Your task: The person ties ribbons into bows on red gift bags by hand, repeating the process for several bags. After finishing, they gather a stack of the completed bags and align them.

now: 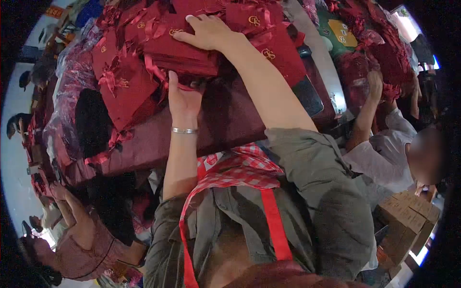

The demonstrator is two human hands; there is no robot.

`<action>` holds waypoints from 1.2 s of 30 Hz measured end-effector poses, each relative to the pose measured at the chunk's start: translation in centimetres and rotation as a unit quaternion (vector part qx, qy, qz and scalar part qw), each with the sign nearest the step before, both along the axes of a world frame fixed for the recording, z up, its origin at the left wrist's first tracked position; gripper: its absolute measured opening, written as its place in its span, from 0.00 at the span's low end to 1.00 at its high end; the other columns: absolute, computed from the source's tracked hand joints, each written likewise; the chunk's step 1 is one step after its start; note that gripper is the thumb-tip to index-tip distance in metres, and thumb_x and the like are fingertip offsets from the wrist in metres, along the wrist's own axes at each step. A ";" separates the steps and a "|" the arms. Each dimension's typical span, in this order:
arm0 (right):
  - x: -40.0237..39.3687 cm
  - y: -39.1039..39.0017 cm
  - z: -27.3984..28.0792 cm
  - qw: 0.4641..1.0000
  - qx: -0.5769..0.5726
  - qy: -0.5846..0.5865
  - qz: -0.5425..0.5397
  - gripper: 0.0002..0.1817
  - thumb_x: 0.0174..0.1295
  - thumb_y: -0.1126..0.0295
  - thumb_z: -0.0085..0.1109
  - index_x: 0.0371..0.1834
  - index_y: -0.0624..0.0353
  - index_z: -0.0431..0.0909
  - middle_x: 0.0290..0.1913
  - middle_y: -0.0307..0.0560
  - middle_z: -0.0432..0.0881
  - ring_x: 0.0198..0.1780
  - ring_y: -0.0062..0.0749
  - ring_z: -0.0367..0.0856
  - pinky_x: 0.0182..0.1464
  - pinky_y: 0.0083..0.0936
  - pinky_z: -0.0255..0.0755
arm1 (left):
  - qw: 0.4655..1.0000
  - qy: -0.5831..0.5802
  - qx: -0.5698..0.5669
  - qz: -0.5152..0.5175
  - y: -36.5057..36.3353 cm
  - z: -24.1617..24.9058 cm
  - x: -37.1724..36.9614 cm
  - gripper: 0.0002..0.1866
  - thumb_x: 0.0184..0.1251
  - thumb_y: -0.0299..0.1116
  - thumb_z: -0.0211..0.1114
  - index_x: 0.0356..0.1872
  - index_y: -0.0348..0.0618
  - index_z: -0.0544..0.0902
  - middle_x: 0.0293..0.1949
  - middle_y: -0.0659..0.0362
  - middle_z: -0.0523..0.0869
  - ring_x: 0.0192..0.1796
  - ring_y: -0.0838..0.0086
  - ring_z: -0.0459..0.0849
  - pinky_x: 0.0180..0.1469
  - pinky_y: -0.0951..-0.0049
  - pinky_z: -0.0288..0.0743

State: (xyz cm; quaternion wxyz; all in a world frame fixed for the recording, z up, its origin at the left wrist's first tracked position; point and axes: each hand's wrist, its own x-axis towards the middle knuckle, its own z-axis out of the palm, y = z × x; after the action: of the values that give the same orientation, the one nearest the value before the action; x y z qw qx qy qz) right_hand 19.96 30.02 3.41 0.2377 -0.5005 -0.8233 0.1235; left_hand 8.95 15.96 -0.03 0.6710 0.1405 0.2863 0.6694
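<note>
A thick stack of dark red flat pouches (180,60) with gold lettering and red ribbons lies at the table's near side. My right hand (206,32) rests flat on its top, fingers stretched out. Below it, my left hand (185,98), with a silver bracelet at the wrist, grips the stack's near edge, thumb up and the other fingers mostly hidden underneath. More red pouches (127,93) with ribbon bows lie to the left, and another pouch (278,57) lies to the right under my forearm.
A dark phone-like slab (308,97) lies at the table's right. Clear plastic-wrapped red goods (72,86) line the left side. A person (384,144) in a white top works at right, near cardboard boxes (408,213). Another person (91,240) is at lower left.
</note>
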 end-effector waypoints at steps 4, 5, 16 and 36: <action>-0.4 -1.6 0.1 0.999 0.032 -0.033 -0.005 0.46 0.58 0.31 0.40 0.65 0.62 0.61 0.62 0.64 0.67 0.64 0.56 0.65 0.67 0.49 0.53 | 0.997 -0.056 0.042 0.016 1.0 0.1 0.9 0.34 0.65 0.54 0.57 0.68 0.50 0.61 0.67 0.58 0.65 0.66 0.60 0.64 0.66 0.50 0.58; -0.3 -2.1 0.2 0.999 0.015 -0.035 0.006 0.44 0.59 0.33 0.41 0.65 0.60 0.62 0.61 0.64 0.68 0.64 0.57 0.64 0.67 0.50 0.53 | 0.999 -0.022 0.018 0.031 1.3 0.2 1.2 0.33 0.65 0.51 0.59 0.67 0.49 0.62 0.65 0.58 0.68 0.65 0.62 0.67 0.66 0.52 0.61; 10.5 -9.7 0.9 0.952 0.299 0.059 0.008 0.31 0.54 0.51 0.62 0.58 0.57 0.70 0.63 0.54 0.67 0.67 0.54 0.60 0.67 0.52 0.53 | 0.991 0.017 -0.061 0.116 4.7 -3.0 0.2 0.26 0.56 0.19 0.61 0.59 0.41 0.70 0.55 0.55 0.77 0.54 0.61 0.78 0.56 0.54 0.76; 13.7 -11.1 -4.5 0.976 0.198 -0.035 -0.086 0.32 0.55 0.53 0.62 0.61 0.56 0.68 0.70 0.50 0.59 0.72 0.53 0.51 0.66 0.59 0.48 | 0.981 0.137 0.006 0.137 -7.3 2.7 0.0 0.29 0.59 0.19 0.60 0.63 0.41 0.66 0.57 0.55 0.75 0.56 0.65 0.76 0.59 0.61 0.73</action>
State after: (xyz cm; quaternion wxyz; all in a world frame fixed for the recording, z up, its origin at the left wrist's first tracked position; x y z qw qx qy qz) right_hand 33.69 18.89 -1.09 0.3128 -0.5169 -0.7928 -0.0801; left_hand 8.98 8.63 2.72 0.5264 0.1949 0.3880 0.7310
